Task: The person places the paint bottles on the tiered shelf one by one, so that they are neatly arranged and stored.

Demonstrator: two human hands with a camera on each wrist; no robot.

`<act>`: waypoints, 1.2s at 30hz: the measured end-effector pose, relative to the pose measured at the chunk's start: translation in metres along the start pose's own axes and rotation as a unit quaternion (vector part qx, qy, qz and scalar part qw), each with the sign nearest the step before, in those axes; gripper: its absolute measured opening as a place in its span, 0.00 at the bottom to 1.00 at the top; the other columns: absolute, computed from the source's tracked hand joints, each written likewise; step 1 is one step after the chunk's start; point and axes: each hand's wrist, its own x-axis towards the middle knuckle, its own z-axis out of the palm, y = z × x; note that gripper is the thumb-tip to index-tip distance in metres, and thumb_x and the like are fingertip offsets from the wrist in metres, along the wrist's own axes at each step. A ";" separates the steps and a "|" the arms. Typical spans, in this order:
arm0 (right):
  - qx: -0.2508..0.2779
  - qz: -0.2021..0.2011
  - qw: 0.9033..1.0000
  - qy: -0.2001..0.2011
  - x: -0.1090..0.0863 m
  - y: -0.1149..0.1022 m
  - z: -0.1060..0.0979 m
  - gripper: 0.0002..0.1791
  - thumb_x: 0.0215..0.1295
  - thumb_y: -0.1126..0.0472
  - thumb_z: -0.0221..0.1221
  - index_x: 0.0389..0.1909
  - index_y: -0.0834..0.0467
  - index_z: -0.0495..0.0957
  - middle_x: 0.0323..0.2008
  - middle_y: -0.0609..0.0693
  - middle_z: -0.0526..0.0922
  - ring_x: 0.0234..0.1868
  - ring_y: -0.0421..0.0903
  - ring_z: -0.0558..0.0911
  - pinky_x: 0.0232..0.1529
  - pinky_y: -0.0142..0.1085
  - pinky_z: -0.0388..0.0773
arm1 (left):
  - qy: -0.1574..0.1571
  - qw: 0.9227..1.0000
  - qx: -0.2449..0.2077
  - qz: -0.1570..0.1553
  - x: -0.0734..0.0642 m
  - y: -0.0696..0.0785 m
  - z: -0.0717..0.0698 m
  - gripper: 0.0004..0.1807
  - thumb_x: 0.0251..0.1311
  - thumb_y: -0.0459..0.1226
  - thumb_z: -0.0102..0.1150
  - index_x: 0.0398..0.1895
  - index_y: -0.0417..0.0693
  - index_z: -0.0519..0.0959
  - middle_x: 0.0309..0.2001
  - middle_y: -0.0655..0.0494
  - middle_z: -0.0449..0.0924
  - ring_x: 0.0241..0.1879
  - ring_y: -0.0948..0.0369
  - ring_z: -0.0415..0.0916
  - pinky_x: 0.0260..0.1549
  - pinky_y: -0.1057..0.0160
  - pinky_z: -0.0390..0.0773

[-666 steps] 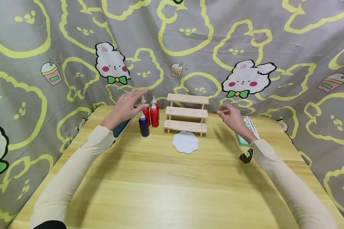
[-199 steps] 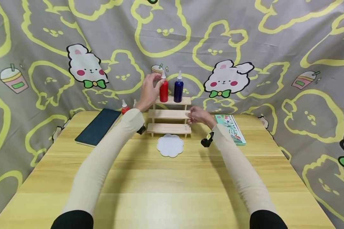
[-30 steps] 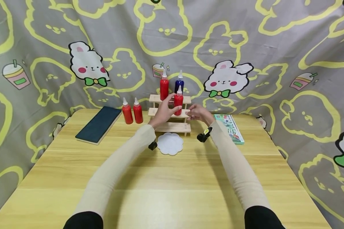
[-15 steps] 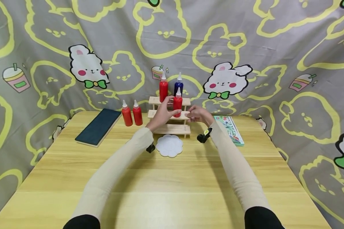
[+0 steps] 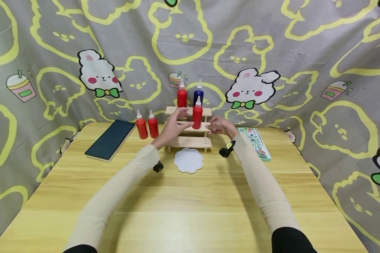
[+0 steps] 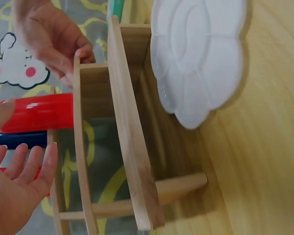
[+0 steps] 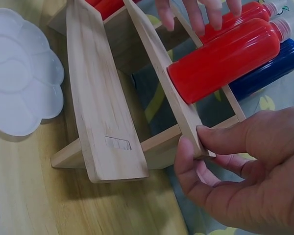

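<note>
A three-tier wooden shelf stand (image 5: 190,142) is at the back of the table. On its middle tier stands a red squeeze bottle (image 5: 197,116) with a white nozzle, upright. My left hand (image 5: 175,127) is just left of that bottle, fingers spread and apart from it; the left wrist view shows the palm (image 6: 14,196) with nothing in it. My right hand (image 5: 221,125) pinches the right end of the middle tier between thumb and fingers, clear in the right wrist view (image 7: 250,169). Another red bottle (image 5: 182,97) and a dark blue bottle (image 5: 198,92) stand on the top tier.
Two red bottles (image 5: 141,127) stand on the table left of the stand, beside a dark notebook (image 5: 111,140). A white flower-shaped palette (image 5: 188,161) lies in front of the stand. A green illustrated box (image 5: 255,142) lies to the right. A patterned curtain (image 5: 130,42) hangs behind.
My left hand has let go of the red bottle on the middle tier and drawn back to the left. That bottle stays upright. My right hand keeps its grip on the tier's end.
</note>
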 end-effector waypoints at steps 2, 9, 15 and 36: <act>-0.003 0.000 1.000 0.000 0.000 0.000 -0.001 0.16 0.76 0.72 0.56 0.55 0.64 0.59 0.43 0.54 0.69 0.25 0.41 0.79 0.38 0.30 0.84 | 0.003 1.000 0.004 0.010 -0.001 0.000 -0.005 0.34 0.66 0.36 0.72 0.72 0.39 0.68 0.64 0.37 0.75 0.63 0.42 0.77 0.60 0.45 0.82; -0.004 -0.001 1.000 0.012 0.001 0.002 -0.002 0.17 0.75 0.72 0.57 0.56 0.65 0.61 0.42 0.55 0.71 0.26 0.42 0.81 0.42 0.32 0.86 | 0.004 0.999 0.032 0.030 -0.008 0.001 -0.019 0.34 0.66 0.37 0.71 0.71 0.39 0.68 0.65 0.37 0.74 0.61 0.47 0.77 0.58 0.44 0.82; -0.004 -0.017 1.000 0.019 0.005 0.000 0.005 0.20 0.76 0.71 0.57 0.61 0.67 0.60 0.45 0.55 0.71 0.27 0.41 0.79 0.43 0.31 0.85 | 0.003 0.995 0.084 0.050 -0.020 0.009 -0.041 0.33 0.68 0.36 0.70 0.72 0.38 0.68 0.64 0.37 0.75 0.61 0.44 0.76 0.56 0.43 0.83; 0.020 0.007 1.000 -0.006 0.004 0.004 -0.005 0.15 0.76 0.70 0.57 0.51 0.61 0.60 0.44 0.54 0.69 0.27 0.42 0.80 0.34 0.27 0.83 | 0.165 0.968 0.177 0.058 -0.044 -0.011 -0.113 0.20 0.76 0.41 0.60 0.62 0.39 0.75 0.59 0.39 0.70 0.50 0.39 0.77 0.54 0.40 0.81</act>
